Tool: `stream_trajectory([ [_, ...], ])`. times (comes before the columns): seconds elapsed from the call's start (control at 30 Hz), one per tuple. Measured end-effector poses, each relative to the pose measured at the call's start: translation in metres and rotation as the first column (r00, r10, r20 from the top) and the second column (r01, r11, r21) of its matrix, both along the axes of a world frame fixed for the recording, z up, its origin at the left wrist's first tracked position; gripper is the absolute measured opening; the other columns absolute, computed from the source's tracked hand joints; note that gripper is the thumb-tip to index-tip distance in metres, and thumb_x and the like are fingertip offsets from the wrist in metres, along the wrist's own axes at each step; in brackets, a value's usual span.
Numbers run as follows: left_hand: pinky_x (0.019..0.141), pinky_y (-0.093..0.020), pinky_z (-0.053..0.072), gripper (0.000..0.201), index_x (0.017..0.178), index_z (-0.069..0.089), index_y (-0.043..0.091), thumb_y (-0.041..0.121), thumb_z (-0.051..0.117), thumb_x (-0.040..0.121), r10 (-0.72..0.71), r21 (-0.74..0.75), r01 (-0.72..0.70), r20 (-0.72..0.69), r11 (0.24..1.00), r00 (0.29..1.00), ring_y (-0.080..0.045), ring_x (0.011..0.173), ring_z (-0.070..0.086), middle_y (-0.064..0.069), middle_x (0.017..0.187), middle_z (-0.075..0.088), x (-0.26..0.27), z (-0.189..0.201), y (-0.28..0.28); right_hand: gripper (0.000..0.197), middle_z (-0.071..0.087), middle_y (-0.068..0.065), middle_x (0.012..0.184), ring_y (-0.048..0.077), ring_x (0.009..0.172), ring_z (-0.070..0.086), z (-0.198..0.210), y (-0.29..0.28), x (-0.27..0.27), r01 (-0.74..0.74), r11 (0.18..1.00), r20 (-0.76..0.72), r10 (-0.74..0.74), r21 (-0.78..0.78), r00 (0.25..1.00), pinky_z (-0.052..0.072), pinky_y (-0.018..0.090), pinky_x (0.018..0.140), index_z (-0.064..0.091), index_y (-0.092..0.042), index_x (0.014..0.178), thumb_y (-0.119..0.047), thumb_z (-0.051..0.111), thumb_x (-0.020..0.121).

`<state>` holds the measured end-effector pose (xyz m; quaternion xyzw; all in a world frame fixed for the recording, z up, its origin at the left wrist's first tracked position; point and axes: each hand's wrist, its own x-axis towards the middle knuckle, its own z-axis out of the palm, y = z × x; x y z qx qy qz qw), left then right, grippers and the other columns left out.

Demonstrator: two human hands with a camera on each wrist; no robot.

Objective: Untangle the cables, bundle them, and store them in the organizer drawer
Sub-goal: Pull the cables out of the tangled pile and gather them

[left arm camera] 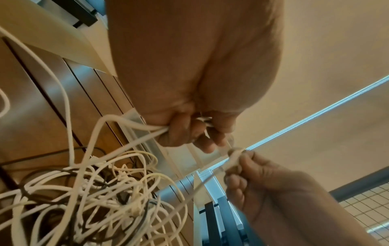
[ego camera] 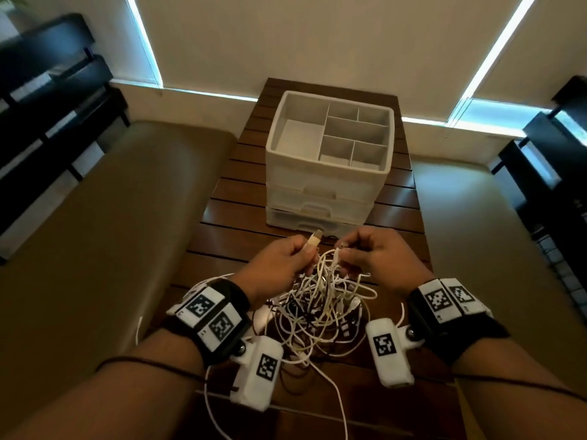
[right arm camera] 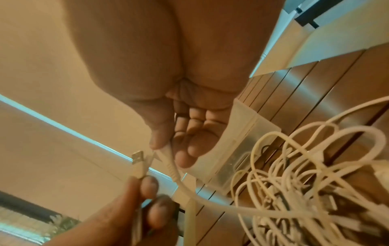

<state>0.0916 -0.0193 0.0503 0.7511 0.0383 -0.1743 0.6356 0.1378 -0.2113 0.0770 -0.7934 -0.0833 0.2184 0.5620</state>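
Note:
A tangle of white cables [ego camera: 320, 315] with a few dark ones lies on the slatted wooden table [ego camera: 241, 217], between my wrists. My left hand [ego camera: 286, 262] grips a white cable near its USB plug [ego camera: 92, 241], which sticks up past the fingers. My right hand [ego camera: 365, 252] pinches another white cable end [right arm camera: 166, 159] between thumb and forefinger. Both hands hover just above the tangle [left arm camera: 101, 196], close together. Behind them stands the white organizer [ego camera: 327, 163] with stacked drawers, all pushed in, and an open divided top tray.
Padded benches run along both sides of the table [ego camera: 104, 223] [ego camera: 476, 217]. Dark shelving [ego camera: 47, 100] stands at far left and far right. One white cable trails off the table's near edge [ego camera: 340, 404]. The wall and window blinds are behind the organizer.

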Motion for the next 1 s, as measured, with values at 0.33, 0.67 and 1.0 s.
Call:
stream_trajectory([
  [0.33,0.049,-0.019,0.033,0.029,0.086,0.062,0.012,0.028,0.044,0.102,0.107,-0.191,-0.098,0.036,0.977,0.994,-0.006,0.050,0.040,0.003,0.067,0.060,-0.006,0.005,-0.017,0.011,0.069,0.003,0.072,0.010,0.059,0.065,0.009,0.023,-0.002,0.123,0.989,0.096,-0.131,0.080,0.987,0.052,0.019,0.052,0.062,-0.006,0.082,-0.008,0.073,0.081],
  [0.67,0.058,-0.029,0.046,0.033,0.080,0.051,0.013,0.028,0.035,0.105,0.388,-0.462,-0.409,-0.144,0.787,0.910,-0.014,0.050,0.046,0.004,0.050,0.041,0.006,0.024,0.006,0.019,0.062,-0.002,0.072,0.007,0.061,0.054,-0.046,0.018,-0.015,-0.320,0.929,-0.028,0.321,-0.186,0.947,0.045,0.023,0.060,0.059,-0.018,0.077,-0.020,0.056,0.095],
  [1.0,0.057,-0.030,0.033,0.024,0.074,0.045,0.028,0.036,0.063,0.089,-0.096,0.705,-0.276,0.439,0.653,0.893,-0.021,0.070,0.059,0.011,0.064,0.050,0.002,0.037,0.041,0.012,0.063,-0.002,0.079,0.023,0.082,0.060,-0.052,0.027,0.008,-0.044,0.809,0.386,0.327,-0.586,0.863,0.048,0.035,0.073,0.063,-0.020,0.084,-0.029,0.058,0.090],
])
